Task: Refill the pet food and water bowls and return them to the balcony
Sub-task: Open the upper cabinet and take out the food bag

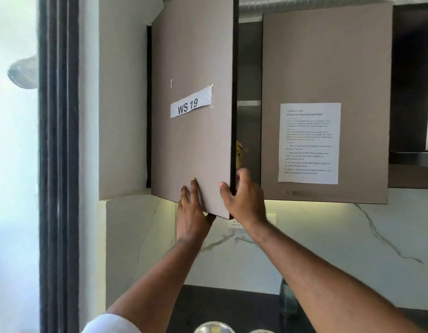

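Dark counter [220,306] at the very bottom, marble wall behind it, and that is where we find the task's things: two steel bowls [214,327], only their rims peeking into view, side by side just below our arms. A greenish bottle [287,300] stands near them to the right.

Up we go along the forearms. Our left hand [192,210] lies flat, fingers spread, against the face of the cabinet door [193,116], its palm under the bottom edge. Our right hand [244,198] wraps the door's free edge, thumb on the front and fingers curled behind. So both hands are on the door, and it stands ajar.

To do this well, we'd say: pull with the right, let the left only steady, and swing wide so the corner clears our head. The neighbouring door [325,104], with its printed sheet [309,143], hangs slightly open too, so we mind the two don't knock.

Deeper in, through the gap, a shelf [248,103] and something yellow [239,155], perhaps the food pack; we cannot tell.
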The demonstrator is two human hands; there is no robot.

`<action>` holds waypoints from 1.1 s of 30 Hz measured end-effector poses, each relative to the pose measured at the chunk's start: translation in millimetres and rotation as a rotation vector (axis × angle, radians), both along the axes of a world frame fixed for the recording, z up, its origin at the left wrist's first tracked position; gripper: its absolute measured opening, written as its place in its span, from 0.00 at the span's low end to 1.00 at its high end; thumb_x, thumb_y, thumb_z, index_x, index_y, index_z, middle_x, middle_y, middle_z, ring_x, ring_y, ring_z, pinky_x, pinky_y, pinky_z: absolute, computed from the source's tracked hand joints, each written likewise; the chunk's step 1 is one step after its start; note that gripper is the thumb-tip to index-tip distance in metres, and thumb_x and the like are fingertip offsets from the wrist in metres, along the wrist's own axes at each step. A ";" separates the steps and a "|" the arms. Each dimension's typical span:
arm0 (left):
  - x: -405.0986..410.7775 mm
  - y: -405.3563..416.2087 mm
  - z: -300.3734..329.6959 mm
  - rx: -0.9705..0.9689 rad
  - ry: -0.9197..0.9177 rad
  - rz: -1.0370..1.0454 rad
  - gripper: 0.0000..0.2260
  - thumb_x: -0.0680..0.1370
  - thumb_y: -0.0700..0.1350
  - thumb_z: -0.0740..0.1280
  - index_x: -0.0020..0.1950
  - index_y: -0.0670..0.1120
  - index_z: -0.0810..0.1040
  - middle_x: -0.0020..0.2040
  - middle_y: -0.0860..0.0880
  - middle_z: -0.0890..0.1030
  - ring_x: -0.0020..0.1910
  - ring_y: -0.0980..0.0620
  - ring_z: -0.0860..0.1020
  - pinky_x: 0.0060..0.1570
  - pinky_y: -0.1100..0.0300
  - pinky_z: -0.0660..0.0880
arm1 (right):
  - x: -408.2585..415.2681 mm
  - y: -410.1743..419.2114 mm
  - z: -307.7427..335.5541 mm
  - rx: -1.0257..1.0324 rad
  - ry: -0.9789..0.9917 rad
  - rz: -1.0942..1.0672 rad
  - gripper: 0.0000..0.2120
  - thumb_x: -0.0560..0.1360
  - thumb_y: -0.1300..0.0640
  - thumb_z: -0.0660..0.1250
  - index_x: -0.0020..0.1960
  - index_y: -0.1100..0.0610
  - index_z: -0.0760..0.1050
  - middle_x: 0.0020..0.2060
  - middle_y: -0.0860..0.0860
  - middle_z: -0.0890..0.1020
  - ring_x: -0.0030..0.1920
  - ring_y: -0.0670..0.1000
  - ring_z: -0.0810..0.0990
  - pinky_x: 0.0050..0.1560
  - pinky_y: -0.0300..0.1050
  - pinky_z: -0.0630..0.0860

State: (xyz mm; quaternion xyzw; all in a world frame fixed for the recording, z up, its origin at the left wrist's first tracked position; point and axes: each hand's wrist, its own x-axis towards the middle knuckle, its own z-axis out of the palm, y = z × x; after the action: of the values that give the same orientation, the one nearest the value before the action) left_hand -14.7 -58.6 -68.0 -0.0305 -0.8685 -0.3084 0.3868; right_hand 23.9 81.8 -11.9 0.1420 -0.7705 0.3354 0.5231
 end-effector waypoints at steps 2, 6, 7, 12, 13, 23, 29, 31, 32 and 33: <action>15.5 -8.9 2.0 0.025 0.062 0.023 0.48 0.76 0.56 0.72 0.83 0.53 0.40 0.84 0.43 0.52 0.78 0.38 0.65 0.69 0.44 0.73 | 18.7 -22.2 -0.1 0.041 0.051 0.066 0.18 0.77 0.45 0.69 0.57 0.56 0.70 0.42 0.56 0.85 0.40 0.62 0.84 0.34 0.48 0.77; 47.9 -38.8 -1.4 0.053 0.098 0.027 0.39 0.80 0.53 0.66 0.84 0.50 0.46 0.84 0.48 0.57 0.68 0.39 0.77 0.57 0.46 0.78 | 47.9 -69.3 -0.9 0.093 0.123 0.131 0.17 0.76 0.45 0.69 0.54 0.56 0.69 0.38 0.56 0.84 0.37 0.62 0.85 0.32 0.53 0.81; 57.2 -46.5 -2.6 0.080 0.097 0.039 0.37 0.81 0.54 0.65 0.84 0.50 0.49 0.82 0.48 0.62 0.67 0.39 0.77 0.56 0.46 0.78 | 53.2 -80.7 -1.1 0.101 0.138 0.139 0.17 0.76 0.45 0.69 0.53 0.56 0.68 0.37 0.56 0.84 0.36 0.62 0.84 0.31 0.52 0.80; 80.9 -83.2 -4.2 0.296 0.149 -0.078 0.10 0.80 0.46 0.62 0.52 0.40 0.77 0.35 0.54 0.79 0.36 0.46 0.79 0.29 0.62 0.71 | 76.0 -129.7 0.7 0.152 0.162 0.208 0.19 0.76 0.46 0.72 0.55 0.57 0.68 0.39 0.56 0.85 0.35 0.62 0.85 0.32 0.49 0.80; 81.6 -92.4 -5.7 0.338 0.164 -0.136 0.07 0.78 0.47 0.63 0.44 0.45 0.77 0.31 0.54 0.76 0.33 0.49 0.75 0.27 0.59 0.70 | 78.8 -137.6 1.4 0.157 0.160 0.227 0.20 0.75 0.46 0.72 0.55 0.57 0.69 0.40 0.57 0.86 0.36 0.62 0.85 0.32 0.50 0.81; 96.4 -125.7 -5.9 0.446 0.155 -0.240 0.10 0.77 0.43 0.67 0.40 0.59 0.76 0.34 0.59 0.80 0.36 0.67 0.78 0.37 0.68 0.74 | 84.7 -176.1 0.0 0.154 0.152 0.364 0.23 0.75 0.40 0.73 0.57 0.56 0.70 0.44 0.55 0.87 0.42 0.60 0.87 0.37 0.45 0.80; 86.3 -112.4 -18.6 0.856 -0.117 -0.085 0.23 0.78 0.66 0.65 0.52 0.45 0.81 0.50 0.42 0.84 0.48 0.45 0.83 0.49 0.49 0.83 | 71.5 -154.0 -2.6 0.151 0.110 0.377 0.26 0.80 0.33 0.57 0.61 0.55 0.73 0.43 0.53 0.88 0.41 0.55 0.88 0.37 0.37 0.74; 80.2 -101.8 -28.9 1.015 -0.215 -0.198 0.35 0.76 0.74 0.58 0.61 0.44 0.80 0.55 0.42 0.84 0.54 0.40 0.83 0.52 0.46 0.82 | 62.5 -138.3 -3.7 0.128 0.066 0.339 0.23 0.82 0.35 0.56 0.63 0.54 0.71 0.43 0.52 0.88 0.41 0.53 0.87 0.37 0.37 0.77; 78.7 -92.7 -34.2 1.055 -0.242 -0.241 0.38 0.75 0.76 0.55 0.62 0.44 0.79 0.55 0.42 0.84 0.54 0.40 0.83 0.51 0.47 0.81 | 57.6 -127.0 -3.7 0.118 0.044 0.304 0.22 0.83 0.36 0.57 0.63 0.53 0.71 0.44 0.51 0.87 0.41 0.52 0.87 0.35 0.35 0.75; 75.9 -85.4 -39.6 1.080 -0.259 -0.267 0.40 0.73 0.77 0.55 0.62 0.43 0.80 0.55 0.41 0.85 0.54 0.40 0.83 0.50 0.48 0.81 | 52.2 -115.4 -3.6 0.109 0.016 0.268 0.21 0.83 0.37 0.58 0.64 0.53 0.70 0.45 0.51 0.87 0.41 0.52 0.87 0.33 0.34 0.71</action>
State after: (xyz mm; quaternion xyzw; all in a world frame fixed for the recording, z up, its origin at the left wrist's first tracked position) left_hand 61.2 -144.0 -107.7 0.0999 -0.6165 -0.7561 0.1956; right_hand 76.1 -33.6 -15.6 0.2744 -0.7575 0.3588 0.4714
